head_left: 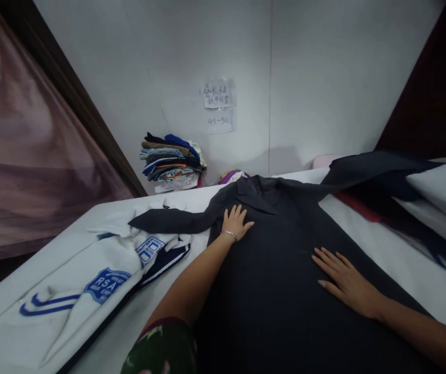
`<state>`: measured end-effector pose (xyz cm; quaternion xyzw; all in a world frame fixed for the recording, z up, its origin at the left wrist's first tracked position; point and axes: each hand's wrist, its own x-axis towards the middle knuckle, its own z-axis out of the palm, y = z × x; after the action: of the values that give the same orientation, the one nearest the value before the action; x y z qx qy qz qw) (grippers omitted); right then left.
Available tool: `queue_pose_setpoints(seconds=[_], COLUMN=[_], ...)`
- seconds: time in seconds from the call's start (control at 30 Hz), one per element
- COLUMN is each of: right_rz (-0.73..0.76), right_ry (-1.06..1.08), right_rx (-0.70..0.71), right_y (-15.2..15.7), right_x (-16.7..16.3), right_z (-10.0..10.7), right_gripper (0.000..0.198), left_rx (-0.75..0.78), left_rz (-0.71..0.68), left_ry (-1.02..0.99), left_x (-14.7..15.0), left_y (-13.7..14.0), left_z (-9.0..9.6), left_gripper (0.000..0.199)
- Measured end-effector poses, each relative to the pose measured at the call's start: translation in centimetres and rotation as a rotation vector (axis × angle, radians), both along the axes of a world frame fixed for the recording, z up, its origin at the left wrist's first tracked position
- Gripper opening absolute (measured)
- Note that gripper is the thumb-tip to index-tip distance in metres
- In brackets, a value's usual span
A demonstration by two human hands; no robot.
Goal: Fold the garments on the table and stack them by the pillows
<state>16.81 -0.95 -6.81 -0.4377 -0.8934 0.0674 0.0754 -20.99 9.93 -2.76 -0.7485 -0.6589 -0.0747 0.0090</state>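
Observation:
A dark grey long-sleeved garment with a collar [269,259] lies spread on the white table, its collar end away from me. One sleeve stretches out to the left, the other to the right over more clothes. My left hand [235,222] rests flat near the garment's left shoulder, fingers spread, with a bracelet on the wrist. Lower down, on the right side of the garment's body, my right hand [341,278] lies flat with its fingers stretched out. Neither hand grips the cloth. The garment's lower end runs out of view at the bottom.
White clothing with blue lettering and stripes [70,291] lies on the left of the table [102,210]. Black, white and red clothes [436,208] are heaped at the right. Behind the table stands a stack of folded clothes [172,161], below handwritten paper signs [218,101] on the wall.

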Motion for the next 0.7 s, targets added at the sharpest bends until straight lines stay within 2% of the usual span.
queue_pose_setpoints(seconds=[0.1, 0.17, 0.3, 0.4, 0.47, 0.53, 0.63, 0.7], right_rz=[-0.002, -0.006, -0.005, -0.012, -0.091, -0.218, -0.385, -0.458], right_ry=[-0.006, -0.005, 0.044, 0.148, 0.275, 0.398, 0.485, 0.469], right_rx=[-0.005, -0.012, -0.086, -0.223, -0.245, -0.225, -0.191, -0.134], right_y=[0.0, -0.1, 0.0, 0.9, 2.4, 4.5, 7.9, 9.7], right_x=[-0.2, -0.3, -0.4, 0.0, 0.9, 2.2, 4.7, 5.9], right_z=[0.2, 0.3, 1.1, 2.3, 3.2, 4.1, 5.3, 5.7], right_gripper=[0.062, 0.062, 0.063, 0.062, 0.062, 0.062, 0.059, 0.058], left_rx=[-0.173, -0.186, -0.218, -0.136, -0.067, -0.084, -0.152, -0.166], left_rz=[0.020, 0.025, 0.041, 0.028, -0.044, -0.089, -0.072, -0.064], left_ry=[-0.025, -0.035, -0.068, -0.066, -0.048, -0.039, -0.034, -0.031], left_x=[0.4, 0.1, 0.1, 1.4, 2.7, 3.9, 4.7, 4.7], left_y=[-0.3, -0.1, 0.0, -0.8, -1.7, -2.8, -3.9, -4.1], left_z=[-1.9, -2.2, -1.0, -0.1, -0.1, -0.7, -1.7, -2.0], left_gripper=[0.074, 0.074, 0.070, 0.070, 0.070, 0.072, 0.074, 0.074])
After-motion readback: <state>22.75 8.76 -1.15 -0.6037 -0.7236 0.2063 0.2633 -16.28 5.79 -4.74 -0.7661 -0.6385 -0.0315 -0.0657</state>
